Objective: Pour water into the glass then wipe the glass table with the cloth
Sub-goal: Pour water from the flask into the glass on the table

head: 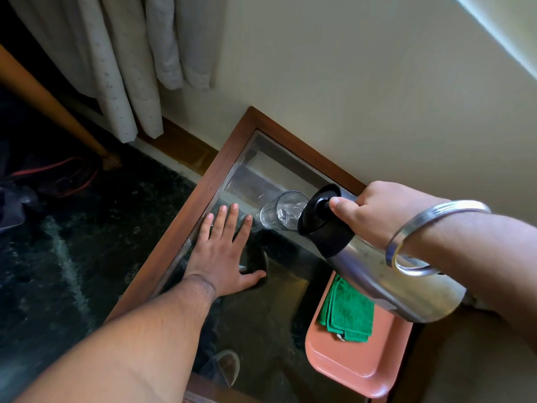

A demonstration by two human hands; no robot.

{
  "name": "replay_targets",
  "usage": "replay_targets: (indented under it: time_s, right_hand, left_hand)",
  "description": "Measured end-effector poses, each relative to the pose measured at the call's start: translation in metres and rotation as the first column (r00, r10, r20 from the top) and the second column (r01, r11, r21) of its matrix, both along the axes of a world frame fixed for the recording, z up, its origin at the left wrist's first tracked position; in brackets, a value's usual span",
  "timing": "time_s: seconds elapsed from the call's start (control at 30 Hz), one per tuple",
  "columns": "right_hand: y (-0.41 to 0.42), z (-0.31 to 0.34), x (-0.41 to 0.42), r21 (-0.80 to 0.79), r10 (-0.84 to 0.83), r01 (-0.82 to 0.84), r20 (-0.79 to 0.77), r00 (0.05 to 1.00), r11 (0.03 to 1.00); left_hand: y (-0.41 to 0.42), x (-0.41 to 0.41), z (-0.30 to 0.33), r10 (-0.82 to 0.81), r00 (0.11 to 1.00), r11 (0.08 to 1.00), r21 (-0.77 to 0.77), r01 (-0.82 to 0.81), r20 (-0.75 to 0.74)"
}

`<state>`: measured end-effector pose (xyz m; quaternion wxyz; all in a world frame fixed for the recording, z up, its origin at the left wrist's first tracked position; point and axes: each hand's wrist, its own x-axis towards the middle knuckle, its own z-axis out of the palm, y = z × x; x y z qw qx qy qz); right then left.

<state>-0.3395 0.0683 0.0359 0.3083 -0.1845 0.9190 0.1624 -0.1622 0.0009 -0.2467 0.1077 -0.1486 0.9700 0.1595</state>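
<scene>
Pouring was underway: right hand [374, 212] clamped on the tilted steel jug [386, 269], spout over the glass [283, 212] near the table's [203, 187] wall edge. Left hand [223, 251] lay flat, fingers spread. Glass looked fragile and slippery, so grip mid-body. Soft green cloth [348, 312] sat on 1 pink tray [348, 367].

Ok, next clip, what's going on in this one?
A person is pouring from a steel jug, tilted in the right hand, with its black spout at the rim of a clear glass standing on the glass table. The left hand lies flat and open on the tabletop beside the glass, not touching it. A folded green cloth sits untouched on a pink tray nearer the person, so the wiping has not started.
</scene>
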Motion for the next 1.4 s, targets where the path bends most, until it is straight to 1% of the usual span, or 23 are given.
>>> replay_targets:
  time_s: [0.2,0.47,0.77,1.0,1.4]
  right_hand:
    - [-0.004,0.003,0.002,0.018,0.013,-0.013,-0.017,1.000,1.000]
    - [-0.001,0.002,0.006,0.023,0.025,-0.024,-0.039,0.999,0.999]
    - [0.004,0.006,0.013,0.020,0.003,-0.001,-0.078,0.997,1.000]
    - [0.008,0.014,0.015,0.034,0.015,-0.012,-0.105,0.994,0.999]
    - [0.009,0.023,0.012,0.009,0.047,-0.047,-0.125,0.991,0.999]
  left_hand:
    - [0.000,0.000,-0.002,0.002,1.000,1.000,0.000,-0.002,-0.004]
    - [0.002,0.001,-0.005,0.005,0.999,1.000,-0.010,-0.005,-0.045]
    - [0.001,0.002,-0.005,0.000,0.999,0.999,-0.034,-0.001,-0.035]
    - [0.001,0.001,-0.004,-0.002,1.000,0.999,-0.033,0.001,-0.026]
    - [0.001,0.001,-0.004,0.003,0.999,1.000,-0.027,-0.004,-0.041]
